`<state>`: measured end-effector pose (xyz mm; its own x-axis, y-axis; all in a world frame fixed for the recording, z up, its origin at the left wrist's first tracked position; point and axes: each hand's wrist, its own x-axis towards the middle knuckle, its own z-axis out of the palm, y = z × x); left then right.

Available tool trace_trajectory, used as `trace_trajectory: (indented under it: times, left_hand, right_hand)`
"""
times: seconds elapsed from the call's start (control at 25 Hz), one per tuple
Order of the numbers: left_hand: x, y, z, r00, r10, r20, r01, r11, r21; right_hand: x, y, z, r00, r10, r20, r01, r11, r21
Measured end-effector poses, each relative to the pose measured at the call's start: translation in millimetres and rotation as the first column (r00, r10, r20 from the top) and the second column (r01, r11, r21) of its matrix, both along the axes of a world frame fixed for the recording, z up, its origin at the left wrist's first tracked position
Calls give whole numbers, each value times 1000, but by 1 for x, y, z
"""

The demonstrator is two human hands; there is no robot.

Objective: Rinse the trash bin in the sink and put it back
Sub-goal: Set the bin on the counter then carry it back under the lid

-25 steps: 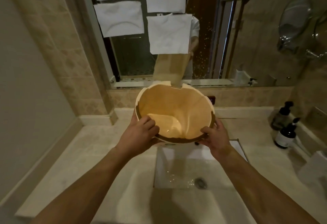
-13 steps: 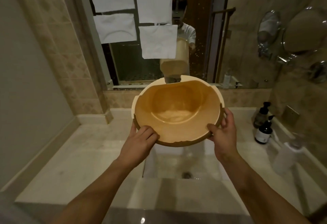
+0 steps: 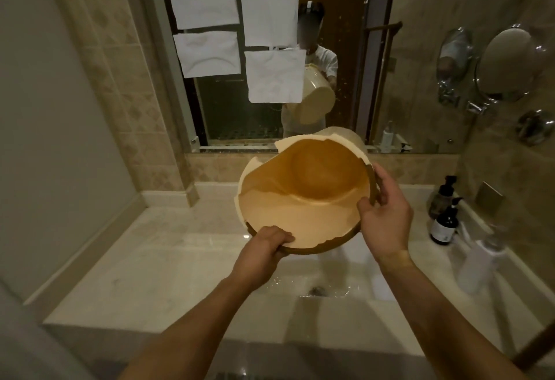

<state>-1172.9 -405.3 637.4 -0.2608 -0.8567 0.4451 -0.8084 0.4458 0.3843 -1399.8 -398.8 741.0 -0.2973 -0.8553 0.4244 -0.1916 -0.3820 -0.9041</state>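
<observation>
Head view: left hand (image 3: 260, 252) and right hand (image 3: 386, 217) both curled round trash bin (image 3: 303, 199) rim (above sink (image 3: 345, 262)).

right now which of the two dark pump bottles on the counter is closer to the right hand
The front dark pump bottle, the one with the pale label, is closer to the right hand. The other dark pump bottle stands behind it, nearer the wall.

Both arms extended forward; left hand (image 3: 260, 252) gripping low, right hand (image 3: 386, 217) gripping higher, fingers curled.
</observation>
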Motion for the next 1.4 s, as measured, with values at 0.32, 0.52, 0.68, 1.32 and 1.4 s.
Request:
trace_trajectory:
  times: [0.32, 0.52, 0.68, 1.32, 1.4]
  left_hand:
    - [24, 10, 7, 972, -75, -222, 78, 997, 7]
    - [85, 17, 27, 970, -108, -218, 78, 987, -142]
    - [157, 12, 36, 991, -103, -80, 80, 965, -250]
    - [309, -55, 71, 997, -12, 74, 12, 1000, 4]
    - [316, -65, 83, 998, -46, 42, 45, 999, 23]
  right_hand:
    - [29, 0, 37, 938, -156, -310, 169, 986, 13]
    - [65, -32, 49, 967, -77, -245, 128, 971, 200]
    - [117, -44, 26, 995, -58, -79, 83, 925, 370]
    - [251, -75, -24, 969, 86, -232, 4, 933, 360]
    - [250, -80, -26, 907, 164, -388, -19, 936, 352]
